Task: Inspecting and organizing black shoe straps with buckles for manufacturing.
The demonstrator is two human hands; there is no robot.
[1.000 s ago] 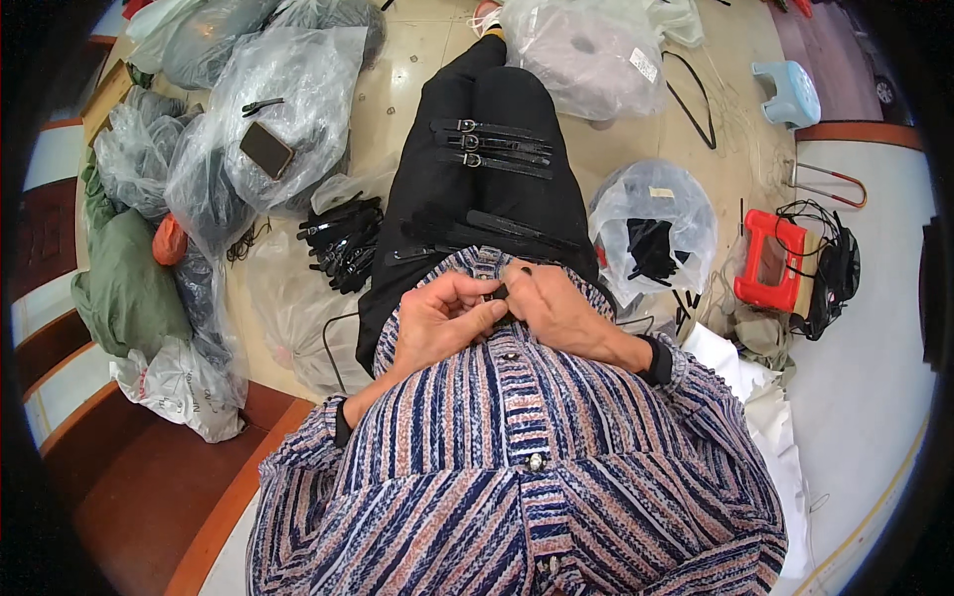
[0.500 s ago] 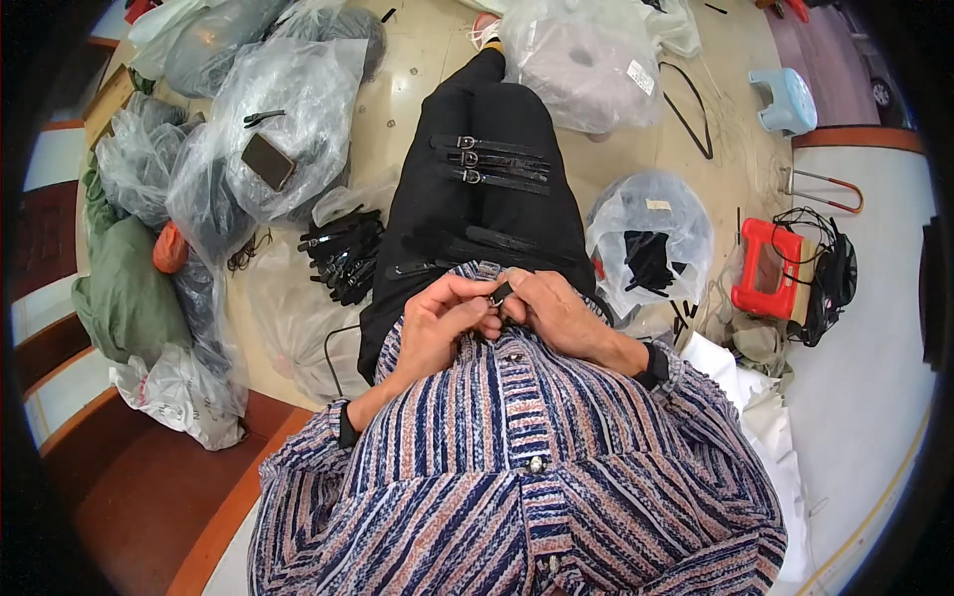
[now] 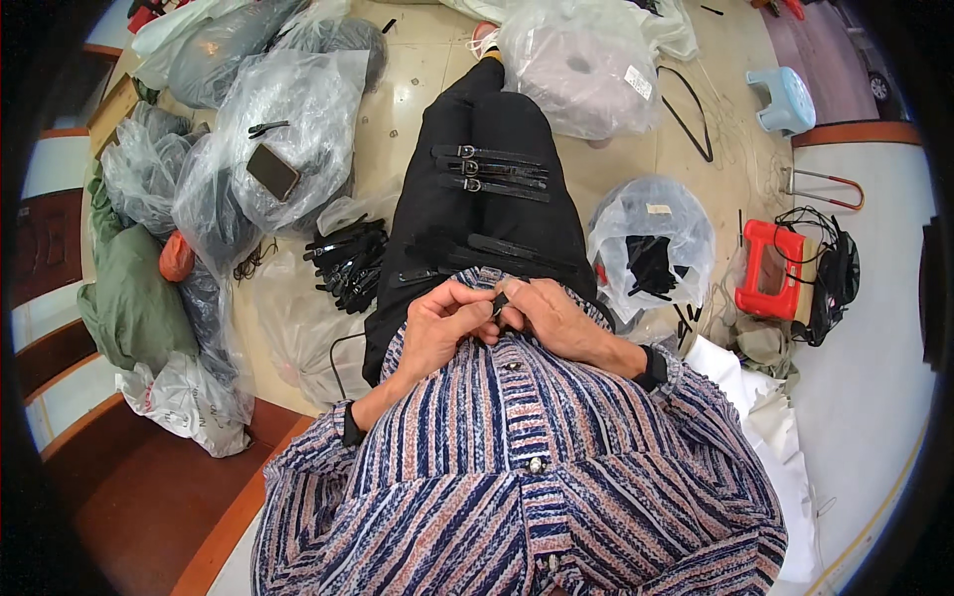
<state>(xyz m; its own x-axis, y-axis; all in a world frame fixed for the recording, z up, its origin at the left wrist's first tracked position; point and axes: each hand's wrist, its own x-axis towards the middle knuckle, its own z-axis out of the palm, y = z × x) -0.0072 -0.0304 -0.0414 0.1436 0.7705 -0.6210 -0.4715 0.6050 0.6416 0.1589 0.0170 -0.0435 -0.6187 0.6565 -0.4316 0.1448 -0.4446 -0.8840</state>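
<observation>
Close to my striped jacket, both hands meet fingertip to fingertip over a small black strap (image 3: pixel 500 302). My left hand (image 3: pixel 434 326) pinches one side of it between thumb and fingers. From the other side my right hand (image 3: pixel 558 318) grips it, also closed; most of the strap is covered by the fingers. Across my thighs lie a few black buckled straps (image 3: pixel 494 169) side by side, their metal buckles to the left. Further black straps (image 3: pixel 522 250) rest on my lap just beyond the hands.
A heap of black straps (image 3: pixel 348 263) lies left of my leg. At the right stands a clear plastic bag (image 3: pixel 613 214) with black pieces inside. Beyond are a red-framed object (image 3: pixel 752 273), a blue stool (image 3: pixel 785 102), and filled plastic bags (image 3: pixel 298 89) with a phone (image 3: pixel 271 172) on top.
The black strap between my fingers has turned slightly and shows less. My hands stay together in nearly the same place; the whole view has shifted a little.
</observation>
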